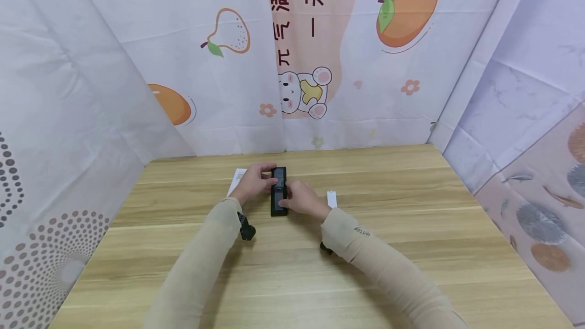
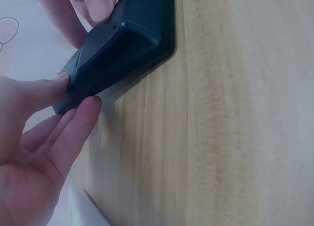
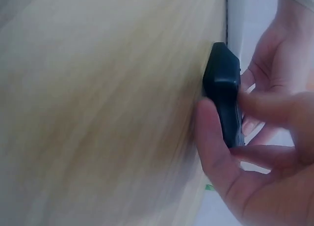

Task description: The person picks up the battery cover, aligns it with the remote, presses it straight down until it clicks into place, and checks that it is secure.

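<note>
The black plastic case (image 1: 276, 195) is lying on the wooden table (image 1: 283, 268), between the two hands; the left hand (image 1: 253, 182) is pinching its far end between thumb and fingers; the right hand (image 1: 302, 198) is gripping its right side, the thumb reaching over the top face. To be handling it well, I judge, the left hand should be bracing the far end while the right fingers are pressing gently and evenly, so that the case is not twisting or skidding.

A white card (image 1: 235, 182) is lying left of the case, the left hand covering part of it; a white strip (image 1: 331, 198) is lying right of the case, the right wrist hiding its near end; the right wrist view is blurring the fingertips, so their exact contact is escaping me; whether the case is tilting slightly, I cannot tell.
</note>
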Demonstrator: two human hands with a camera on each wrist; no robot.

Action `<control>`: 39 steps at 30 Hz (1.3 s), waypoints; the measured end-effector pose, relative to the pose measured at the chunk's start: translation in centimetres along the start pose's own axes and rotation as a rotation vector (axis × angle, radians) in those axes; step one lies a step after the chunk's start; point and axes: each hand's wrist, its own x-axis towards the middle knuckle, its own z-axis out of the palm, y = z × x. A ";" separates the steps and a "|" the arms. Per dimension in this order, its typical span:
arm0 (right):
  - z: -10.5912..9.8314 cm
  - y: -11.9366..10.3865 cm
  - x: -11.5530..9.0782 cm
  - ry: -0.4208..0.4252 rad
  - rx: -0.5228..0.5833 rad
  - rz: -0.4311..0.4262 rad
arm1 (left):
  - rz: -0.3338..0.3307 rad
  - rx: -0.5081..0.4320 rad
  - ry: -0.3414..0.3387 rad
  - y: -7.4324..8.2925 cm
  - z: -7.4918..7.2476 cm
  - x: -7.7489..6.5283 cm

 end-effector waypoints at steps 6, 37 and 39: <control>-0.2 0.0 -0.3 -0.062 0.144 0.074 | 0.004 -0.003 0.001 -0.1 0.3 0.2; 0.1 0.2 -0.3 -0.049 0.115 0.104 | -0.062 0.064 0.003 0.3 0.8 -0.1; 0.1 0.2 -0.4 -0.049 0.108 0.104 | -0.080 0.075 0.013 0.2 0.8 0.0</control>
